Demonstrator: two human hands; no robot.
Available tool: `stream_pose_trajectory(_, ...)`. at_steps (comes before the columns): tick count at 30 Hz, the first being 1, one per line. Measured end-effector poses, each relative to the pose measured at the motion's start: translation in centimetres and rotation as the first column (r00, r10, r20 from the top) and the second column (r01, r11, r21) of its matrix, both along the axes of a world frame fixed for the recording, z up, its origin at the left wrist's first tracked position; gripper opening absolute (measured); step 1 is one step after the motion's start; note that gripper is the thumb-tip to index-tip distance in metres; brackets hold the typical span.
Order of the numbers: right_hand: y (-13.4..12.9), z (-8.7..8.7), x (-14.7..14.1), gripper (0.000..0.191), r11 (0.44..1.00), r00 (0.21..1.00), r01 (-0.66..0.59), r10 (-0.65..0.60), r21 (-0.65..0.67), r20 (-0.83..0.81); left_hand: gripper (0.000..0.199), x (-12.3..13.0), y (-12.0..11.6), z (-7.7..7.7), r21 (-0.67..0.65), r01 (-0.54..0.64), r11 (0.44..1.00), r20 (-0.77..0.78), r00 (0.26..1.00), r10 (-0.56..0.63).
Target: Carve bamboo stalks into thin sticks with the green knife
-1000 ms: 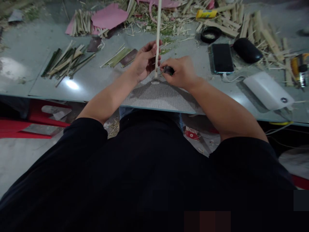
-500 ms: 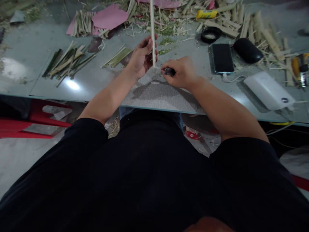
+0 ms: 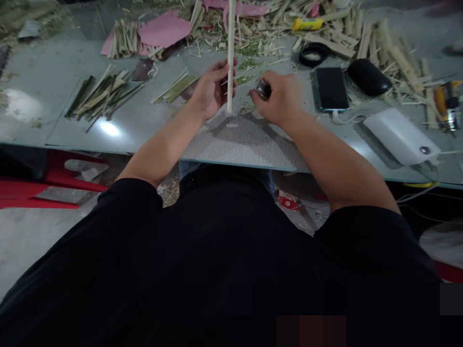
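Note:
My left hand (image 3: 216, 86) is closed round a long, pale bamboo strip (image 3: 230, 58), thumb on the near side. The strip points away from me, its near end over a grey textured mat (image 3: 246, 144). To the right, apart from the strip, my right hand (image 3: 280, 96) is wrapped round a dark-handled knife (image 3: 263, 89); its blade is hard to make out. A small pale chip (image 3: 232, 126) lies on the mat just below the strip's end.
Left are loose bamboo strips (image 3: 99, 96) and pink paper (image 3: 164, 30). Shavings and a yellow glue stick (image 3: 307, 24) lie at the back. Right are a black ring (image 3: 314, 54), a phone (image 3: 331, 89), a black case (image 3: 369, 77) and a white power bank (image 3: 401, 136).
My right hand has moved right and slightly away from the strip's near end, still gripping the knife. My left hand stays nearly in place with the strip.

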State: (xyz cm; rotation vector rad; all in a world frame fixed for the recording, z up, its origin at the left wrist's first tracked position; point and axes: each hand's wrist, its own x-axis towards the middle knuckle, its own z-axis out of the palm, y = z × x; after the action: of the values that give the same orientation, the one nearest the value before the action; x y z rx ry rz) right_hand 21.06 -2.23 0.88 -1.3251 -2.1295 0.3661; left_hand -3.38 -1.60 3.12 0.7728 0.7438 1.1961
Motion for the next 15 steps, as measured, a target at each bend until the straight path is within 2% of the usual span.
stream_pose_trajectory(3,0.9,-0.3,0.4,0.062,0.978,0.981,0.187,-0.19,0.094,0.024,0.022,0.3,-0.3,-0.1,-0.059,0.016,0.998,-0.101,0.995,-0.022)
stream_pose_trajectory(7,1.0,-0.1,0.9,0.054,0.97,0.975,0.21,-0.216,0.124,0.045,0.028,1.0,-0.8,-0.7,-0.025,0.046,0.999,-0.263,0.964,-0.051)
stream_pose_trajectory(12,0.6,0.4,0.9,0.077,0.978,0.972,0.172,-0.188,0.114,0.142,0.035,1.9,-1.0,-1.2,0.027,0.01,1.0,-0.43,0.903,0.003)
stream_pose_trajectory(15,0.6,0.4,0.7,0.078,0.977,0.957,0.178,-0.199,0.117,0.21,0.039,2.2,-1.2,-1.1,0.05,-0.018,0.999,-0.489,0.871,0.04)
